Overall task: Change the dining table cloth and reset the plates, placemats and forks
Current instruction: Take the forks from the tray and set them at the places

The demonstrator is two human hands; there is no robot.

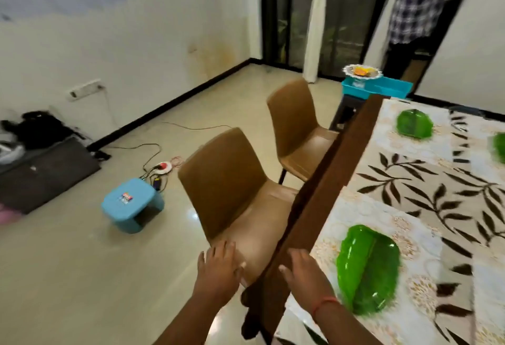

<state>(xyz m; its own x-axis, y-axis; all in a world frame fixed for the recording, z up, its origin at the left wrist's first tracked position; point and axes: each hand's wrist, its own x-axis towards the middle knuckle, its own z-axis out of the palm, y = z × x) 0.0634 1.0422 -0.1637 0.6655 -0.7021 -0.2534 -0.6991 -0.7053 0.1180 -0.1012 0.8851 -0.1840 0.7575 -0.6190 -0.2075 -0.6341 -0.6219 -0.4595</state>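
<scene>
The table's cloth (426, 180) is cream and pale beige with dark brown leaf sprigs, and the placemats (382, 219) on it carry a faded gold floral print on white — the leaf-shaped plates (367, 268) are glossy bright green. The table's wooden edge (328, 188) is dark reddish brown, and the two moulded chairs (232, 186) are tan. On the cream tiled floor (82, 276) stands a light blue plastic stool (131, 205) with a small multicoloured sticker, and a turquoise tray (382, 87) sits at the far end.

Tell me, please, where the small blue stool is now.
In the head view, the small blue stool stands on the floor at the left, beside the near brown chair and just in front of the power strip.
</scene>
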